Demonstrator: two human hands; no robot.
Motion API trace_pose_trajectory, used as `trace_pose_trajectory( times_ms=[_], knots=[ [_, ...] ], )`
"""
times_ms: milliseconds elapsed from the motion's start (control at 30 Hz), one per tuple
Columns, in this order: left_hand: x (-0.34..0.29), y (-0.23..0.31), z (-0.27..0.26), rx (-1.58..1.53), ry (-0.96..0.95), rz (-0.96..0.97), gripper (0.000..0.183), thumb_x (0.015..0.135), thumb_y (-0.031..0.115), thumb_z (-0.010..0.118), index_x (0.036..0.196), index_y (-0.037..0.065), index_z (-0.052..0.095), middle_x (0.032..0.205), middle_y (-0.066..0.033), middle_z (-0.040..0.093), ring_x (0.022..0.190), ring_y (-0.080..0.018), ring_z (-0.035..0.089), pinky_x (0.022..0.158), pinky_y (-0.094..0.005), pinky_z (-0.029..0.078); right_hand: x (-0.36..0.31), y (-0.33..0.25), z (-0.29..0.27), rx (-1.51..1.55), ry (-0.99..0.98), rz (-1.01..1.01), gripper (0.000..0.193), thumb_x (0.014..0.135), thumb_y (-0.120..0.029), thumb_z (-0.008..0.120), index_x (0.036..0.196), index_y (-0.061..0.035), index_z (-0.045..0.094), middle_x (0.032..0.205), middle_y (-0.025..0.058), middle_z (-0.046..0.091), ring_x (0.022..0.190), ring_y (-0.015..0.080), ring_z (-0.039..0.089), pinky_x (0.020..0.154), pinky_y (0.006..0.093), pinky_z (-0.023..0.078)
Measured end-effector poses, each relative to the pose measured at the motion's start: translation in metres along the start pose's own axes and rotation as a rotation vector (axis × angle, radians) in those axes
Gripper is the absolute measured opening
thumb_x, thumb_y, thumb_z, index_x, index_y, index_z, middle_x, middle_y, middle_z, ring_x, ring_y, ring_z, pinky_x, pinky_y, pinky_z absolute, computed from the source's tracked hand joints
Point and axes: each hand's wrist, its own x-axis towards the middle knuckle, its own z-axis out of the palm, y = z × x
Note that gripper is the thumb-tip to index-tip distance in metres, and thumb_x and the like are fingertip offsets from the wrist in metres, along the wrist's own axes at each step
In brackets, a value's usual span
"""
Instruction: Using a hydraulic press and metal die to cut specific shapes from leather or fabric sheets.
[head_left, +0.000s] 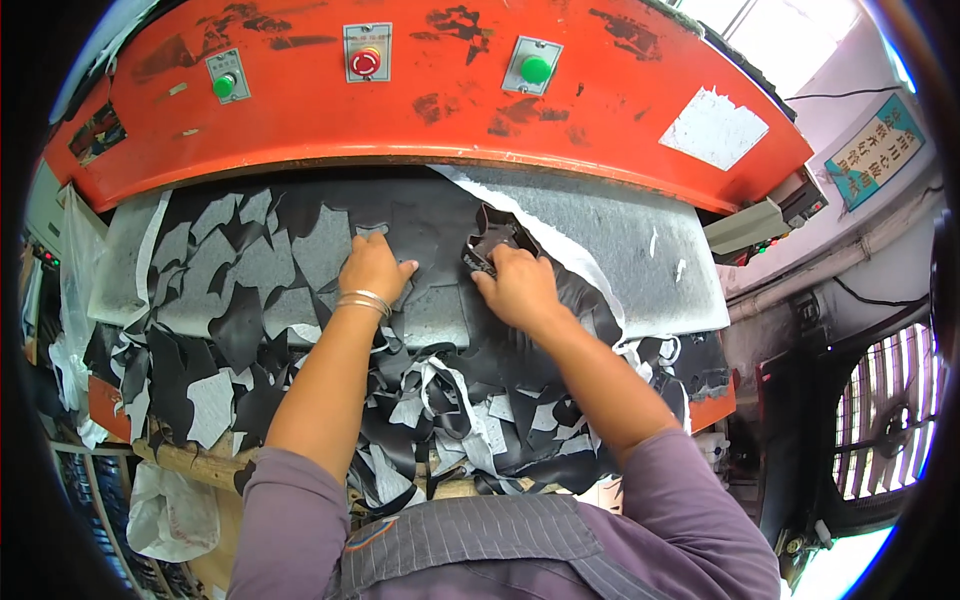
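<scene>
Head view: the right hand (522, 285) is gripping a dark hollow die (490, 232), fingers partly curled at its near side; the die is lying over the black sheet (432, 228), between the grey board's (650, 262) far and near edges. The left hand (371, 270) is bearing on the sheet, thumb spread; any hold cannot be determined. Scraps (237, 328) are overhanging the near edge.

head-worn fisheye view; looks down and forward from close above.
</scene>
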Motion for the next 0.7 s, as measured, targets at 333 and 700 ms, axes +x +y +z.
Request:
trace_pose_trajectory(
  times_ms=[333,700],
  knots=[
    [0.036,0.014,0.005,0.099,0.060,0.042,0.075,0.064,0.034,0.085,0.117,-0.006,0.050,0.121,-0.0275,0.052,0.112,-0.0402,0.055,0.093,-0.0414,0.047,-0.058,-0.018,0.017,-0.004,0.263,-0.163,0.062,0.074,-0.036,0.072,0.123,-0.0051,0.052,0.136,0.0183,0.042,0.126,0.0350,0.039,0.101,0.0550,0.029],
    [0.092,0.034,-0.020,0.188,-0.241,-0.083,0.071,0.066,0.038,0.084,0.113,-0.008,0.057,0.114,-0.0259,0.060,0.110,-0.0359,0.058,0.095,-0.0390,0.046,-0.034,0.042,-0.011,0.344,0.114,-0.313,0.069,0.071,-0.037,0.077,0.130,-0.0117,0.052,0.141,0.0215,0.041,0.130,0.0385,0.039,0.108,0.0466,0.031]
  ],
)
